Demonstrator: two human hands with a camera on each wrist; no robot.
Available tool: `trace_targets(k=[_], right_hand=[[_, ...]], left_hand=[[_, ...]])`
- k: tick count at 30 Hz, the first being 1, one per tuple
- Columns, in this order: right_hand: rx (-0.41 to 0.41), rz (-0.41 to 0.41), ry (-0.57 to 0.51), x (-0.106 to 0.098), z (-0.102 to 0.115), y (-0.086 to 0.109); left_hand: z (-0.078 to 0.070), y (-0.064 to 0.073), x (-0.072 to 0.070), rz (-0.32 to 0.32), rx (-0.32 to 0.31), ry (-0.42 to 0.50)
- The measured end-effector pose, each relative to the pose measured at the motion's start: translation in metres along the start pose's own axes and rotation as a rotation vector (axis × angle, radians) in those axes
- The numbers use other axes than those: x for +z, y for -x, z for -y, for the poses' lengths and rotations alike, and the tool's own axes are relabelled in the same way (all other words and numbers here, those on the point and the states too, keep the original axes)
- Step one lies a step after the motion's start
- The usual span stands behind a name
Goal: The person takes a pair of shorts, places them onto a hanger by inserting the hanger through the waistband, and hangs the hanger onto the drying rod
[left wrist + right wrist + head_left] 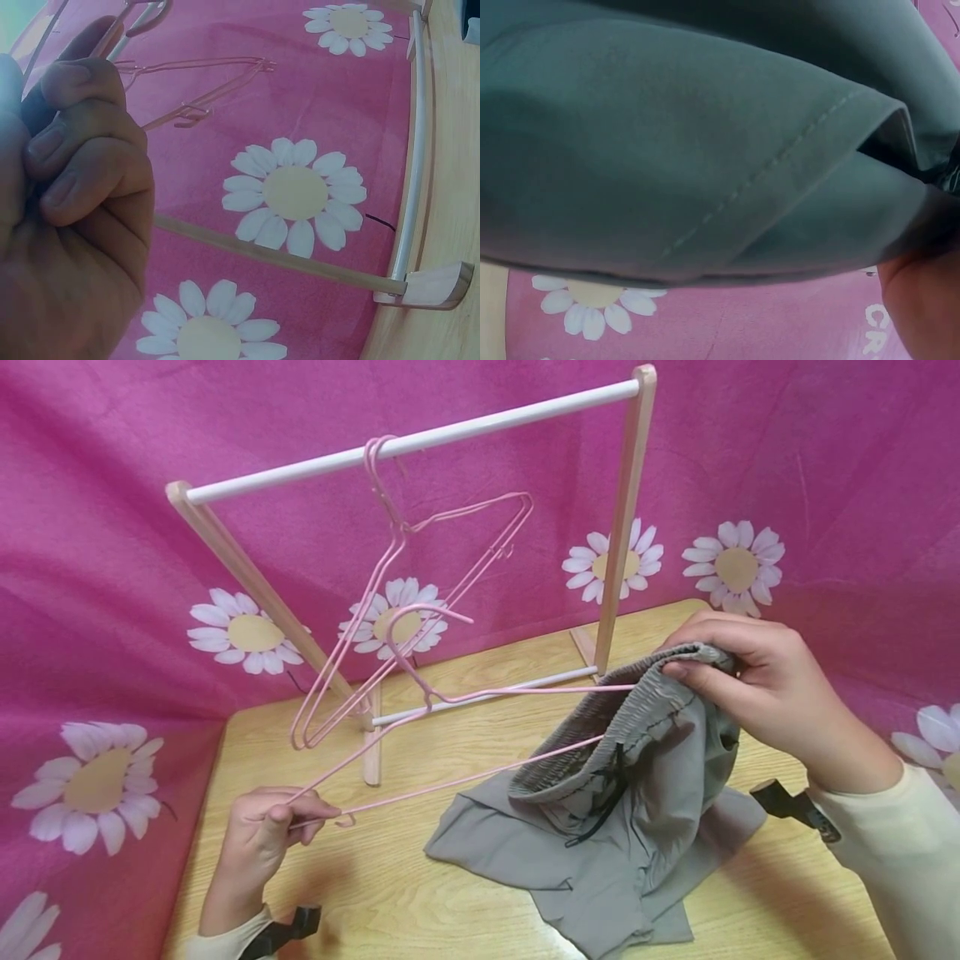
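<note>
A pink cloth (480, 518) forms the backdrop; the head view shows seven daisies on it, some cut off by the edge. Below it spreads one pale wooden tabletop (397, 893). One rack (510, 418) stands on it toward 12 o'clock, with two wooden uprights and two white rails, one high and one low.

At 4 o'clock is one grey garment (645, 810), its waistband raised and its lower part lying slack on the tabletop. The right-wrist view is mostly filled by its fabric, with one line of stitching along a hem.

There are three pink hangers in all. Two hung hangers (400, 530) share the upper rail at about 11 o'clock, hooks close together. One held hanger (525, 691) stretches from 8 o'clock toward 3, its hook near the centre and its far end inside the waistband, where the fabric hides it.

Two hands are at work. At 3 o'clock the right hand (772, 685) has its grip closed on the waistband, thumb over the near side. At 8 o'clock the left hand (262, 835) pinches the near corner of the held hanger, its grip narrowed to the wire.

Two black wrist straps show, one per arm. One black drawstring (617, 793) dangles from the waistband.
</note>
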State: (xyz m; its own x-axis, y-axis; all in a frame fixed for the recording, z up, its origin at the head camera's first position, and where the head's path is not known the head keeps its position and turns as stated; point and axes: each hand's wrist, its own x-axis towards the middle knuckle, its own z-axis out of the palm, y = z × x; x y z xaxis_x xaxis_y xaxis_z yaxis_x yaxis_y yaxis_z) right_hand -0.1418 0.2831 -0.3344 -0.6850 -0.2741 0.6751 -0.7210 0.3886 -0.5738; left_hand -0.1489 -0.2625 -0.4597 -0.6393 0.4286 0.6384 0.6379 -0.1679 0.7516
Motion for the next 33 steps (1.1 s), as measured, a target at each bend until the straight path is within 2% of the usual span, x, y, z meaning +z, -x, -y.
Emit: trace_targets(k=[9, 17, 20, 25, 33], right_hand=[[-0.009, 0.009, 0.013, 0.000, 0.002, -0.002], [-0.029, 0.026, -0.038, 0.003, 0.002, -0.003], [-0.028, 0.037, -0.034, 0.005, 0.004, -0.004], [-0.029, 0.051, 0.005, 0.006, 0.006, -0.006], [-0.016, 0.066, 0.048, 0.009, 0.009, -0.007]], left_hand=[[0.002, -0.002, 0.006, 0.008, 0.035, 0.038], [0.004, -0.002, 0.010, -0.003, 0.009, 0.006], [0.005, -0.003, 0.013, 0.004, 0.005, 0.024], [0.006, -0.005, 0.017, -0.007, -0.014, 0.053], [0.006, -0.006, 0.018, -0.025, -0.026, 0.010]])
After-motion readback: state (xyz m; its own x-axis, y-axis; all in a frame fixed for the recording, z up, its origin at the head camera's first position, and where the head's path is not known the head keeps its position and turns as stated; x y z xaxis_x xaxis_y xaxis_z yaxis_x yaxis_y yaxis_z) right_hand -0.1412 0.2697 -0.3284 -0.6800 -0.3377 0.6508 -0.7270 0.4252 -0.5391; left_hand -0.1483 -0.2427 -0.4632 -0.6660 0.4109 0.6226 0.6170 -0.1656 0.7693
